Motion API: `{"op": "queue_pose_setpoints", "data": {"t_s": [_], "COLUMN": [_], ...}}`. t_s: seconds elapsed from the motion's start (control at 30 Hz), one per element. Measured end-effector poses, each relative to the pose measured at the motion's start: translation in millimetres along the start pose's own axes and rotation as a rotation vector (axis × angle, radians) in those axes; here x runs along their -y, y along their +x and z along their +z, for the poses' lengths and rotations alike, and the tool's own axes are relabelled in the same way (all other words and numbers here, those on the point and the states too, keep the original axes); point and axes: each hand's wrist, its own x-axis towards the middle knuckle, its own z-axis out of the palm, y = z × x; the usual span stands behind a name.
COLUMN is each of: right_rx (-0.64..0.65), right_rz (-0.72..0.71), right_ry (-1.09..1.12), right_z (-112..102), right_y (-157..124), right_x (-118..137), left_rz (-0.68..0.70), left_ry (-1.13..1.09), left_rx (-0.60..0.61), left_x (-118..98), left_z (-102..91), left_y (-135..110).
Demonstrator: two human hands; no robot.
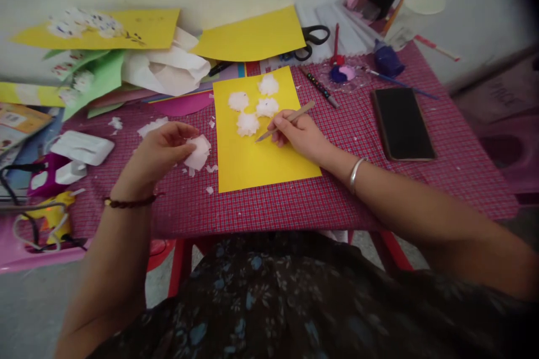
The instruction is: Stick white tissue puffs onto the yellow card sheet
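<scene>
A yellow paper sheet point(252, 157) lies on the red checked tablecloth point(295, 202), with several white tissue puffs point(247, 123) stuck near its top. My right hand point(301, 136) rests on the sheet's right edge, fingers closed on a thin wooden stick point(290, 119) whose tip points at the lowest puff. My left hand point(162, 151) is left of the sheet, pinching a piece of white tissue point(197, 152). Small tissue scraps lie around it.
A black phone point(402, 123) lies at the right. Scissors point(311, 39), a glue bottle point(387, 59), a glass dish with paint point(343, 74), pens and a cup sit at the back. Yellow and green papers point(101, 67), crumpled tissue and chargers crowd the left.
</scene>
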Motion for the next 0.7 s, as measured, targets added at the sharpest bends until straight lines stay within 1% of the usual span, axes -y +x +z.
{"op": "queue_pose_setpoints", "data": {"t_s": [0.1,0.2,0.27,0.33,0.37,0.4,0.47,0.5,0.53,0.6,0.67,0.7], "right_rx": [-0.002,-0.004,-0.006,-0.012,-0.015,-0.017,-0.024,-0.027,-0.032,-0.038,-0.035,-0.034], "right_rz": [-0.005,0.004,0.004,-0.004,-0.009,-0.013,-0.016,-0.015,-0.015,-0.018,-0.021,-0.02], "right_ry": [-0.005,-0.01,-0.005,0.004,0.007,0.009,0.009,0.008,0.006,0.001,-0.001,-0.001], "right_z": [-0.6,-1.0,-1.0,-0.8,-0.6,-0.4,-0.1,0.0,0.1,0.2,0.4,0.5], "right_y": [-0.9,-1.6,-1.6,-1.4,-1.4,-1.4,-1.8,-2.1,-2.4,-2.9,-3.2,-3.2], "right_x": [0.0,0.0,-0.2,-0.4,-0.5,-0.6,-0.5,-0.3,-0.2,0.0,0.2,0.2], "left_rz": [0.008,0.014,0.042,0.081,0.103,0.129,0.203,0.257,0.316,0.419,0.458,0.444], "left_ry": [0.204,0.324,0.58,0.89,0.996,1.042,0.986,0.928,0.871,0.791,0.769,0.764], "left_rx": [-0.048,-0.073,-0.128,-0.229,-0.285,-0.335,-0.385,-0.382,-0.359,-0.267,-0.166,-0.133], "left_x": [7.4,18.7,25.4,28.7,28.9,28.3,25.9,24.8,24.3,25.4,28.7,30.6], "left_z": [-2.5,-13.9,-22.1,-27.3,-27.9,-27.0,-20.8,-15.9,-10.3,1.5,11.2,14.7], "left_y": [2.3,1.5,-2.3,-9.6,-14.2,-19.0,-28.1,-31.5,-33.7,-34.3,-30.6,-28.0]}}
